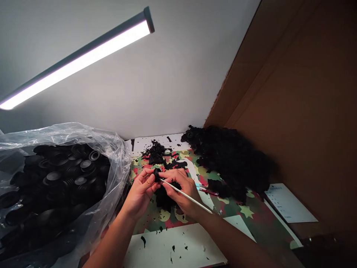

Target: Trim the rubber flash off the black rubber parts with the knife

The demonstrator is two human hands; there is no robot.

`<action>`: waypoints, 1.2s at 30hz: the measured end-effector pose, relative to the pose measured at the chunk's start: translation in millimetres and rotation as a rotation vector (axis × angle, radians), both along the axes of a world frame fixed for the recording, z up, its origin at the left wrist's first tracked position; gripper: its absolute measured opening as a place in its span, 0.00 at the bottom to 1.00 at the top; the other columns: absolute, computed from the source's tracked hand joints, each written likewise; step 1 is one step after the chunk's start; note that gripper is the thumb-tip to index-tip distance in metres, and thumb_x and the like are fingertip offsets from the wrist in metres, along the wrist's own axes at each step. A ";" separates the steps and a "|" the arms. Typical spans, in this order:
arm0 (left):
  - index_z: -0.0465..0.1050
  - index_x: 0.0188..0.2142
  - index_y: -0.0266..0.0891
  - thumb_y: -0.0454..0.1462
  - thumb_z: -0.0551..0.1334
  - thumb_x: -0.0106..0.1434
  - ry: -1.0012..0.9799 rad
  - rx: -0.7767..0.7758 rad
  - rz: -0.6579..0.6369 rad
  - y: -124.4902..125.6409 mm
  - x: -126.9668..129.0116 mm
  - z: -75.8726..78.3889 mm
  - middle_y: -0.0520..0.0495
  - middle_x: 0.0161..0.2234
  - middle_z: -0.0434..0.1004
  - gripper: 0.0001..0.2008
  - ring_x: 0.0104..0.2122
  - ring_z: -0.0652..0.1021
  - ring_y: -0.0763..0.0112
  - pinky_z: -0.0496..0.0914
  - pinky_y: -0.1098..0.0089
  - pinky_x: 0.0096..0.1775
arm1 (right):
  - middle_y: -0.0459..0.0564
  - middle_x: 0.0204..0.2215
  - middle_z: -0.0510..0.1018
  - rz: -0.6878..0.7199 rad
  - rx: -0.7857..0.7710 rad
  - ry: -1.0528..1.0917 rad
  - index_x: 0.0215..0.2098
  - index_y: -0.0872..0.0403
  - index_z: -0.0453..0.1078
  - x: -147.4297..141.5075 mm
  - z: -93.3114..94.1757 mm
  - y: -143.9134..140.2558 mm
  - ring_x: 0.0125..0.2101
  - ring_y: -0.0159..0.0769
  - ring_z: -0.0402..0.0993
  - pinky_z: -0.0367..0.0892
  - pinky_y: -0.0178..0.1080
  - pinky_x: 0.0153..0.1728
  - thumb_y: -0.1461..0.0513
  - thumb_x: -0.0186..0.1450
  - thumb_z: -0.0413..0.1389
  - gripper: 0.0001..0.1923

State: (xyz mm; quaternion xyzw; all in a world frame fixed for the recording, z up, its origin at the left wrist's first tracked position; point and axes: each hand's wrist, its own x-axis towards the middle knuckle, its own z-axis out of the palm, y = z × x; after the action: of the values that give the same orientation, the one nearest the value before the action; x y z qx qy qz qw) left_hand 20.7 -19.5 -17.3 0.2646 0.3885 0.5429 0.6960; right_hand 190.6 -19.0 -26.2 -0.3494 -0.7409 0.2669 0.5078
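Head view: left hand (141, 190) pinched a small black rubber part (156, 174) between thumb and fingers, above the desk (181, 249). Right hand (182, 188) held a thin white-handled tool (186, 196), grip closed, tip at the part. Black trimmings (156, 152) lay scattered behind. Clear plastic bag (117, 163) of black parts stood left; dark heap (231, 160) right, against cardboard (292, 104).

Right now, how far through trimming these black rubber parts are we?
Done: a heap of black parts lies at right, with trimmed scraps on the patterned mat. In hand: left hand holds one part, right hand works a thin tool. Left: the plastic bag looks full.
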 end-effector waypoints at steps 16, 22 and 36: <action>0.78 0.35 0.39 0.40 0.80 0.46 -0.043 0.039 -0.007 -8.1 10.2 2.8 0.51 0.35 0.78 0.19 0.32 0.77 0.75 0.73 0.75 0.37 | 0.49 0.33 0.85 -0.478 0.092 -0.210 0.33 0.50 0.69 20.6 -19.9 43.4 0.31 0.39 0.79 0.65 0.40 0.38 0.64 0.71 0.51 0.09; 0.76 0.32 0.36 0.40 0.79 0.47 -0.183 -0.117 -0.121 -3.1 -0.2 7.6 0.50 0.30 0.78 0.18 0.23 0.73 0.80 0.68 0.79 0.27 | 0.51 0.33 0.84 -0.617 0.126 -0.203 0.33 0.50 0.68 31.6 -29.2 52.8 0.32 0.40 0.80 0.70 0.40 0.38 0.61 0.71 0.49 0.10; 0.67 0.25 0.37 0.44 0.77 0.49 0.014 -0.049 -0.234 -5.3 -9.2 16.9 0.57 0.21 0.66 0.21 0.17 0.64 0.84 0.58 0.80 0.20 | 0.54 0.36 0.85 -0.667 -0.038 0.084 0.28 0.49 0.62 55.1 -11.6 55.1 0.34 0.43 0.82 0.74 0.40 0.35 0.55 0.68 0.52 0.12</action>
State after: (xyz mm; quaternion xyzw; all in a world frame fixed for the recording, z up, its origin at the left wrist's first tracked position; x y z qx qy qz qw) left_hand 11.5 -24.9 -0.5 0.2948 0.3732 0.4462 0.7581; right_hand 245.7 36.1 -37.8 -0.5706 -0.5589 0.1142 0.5907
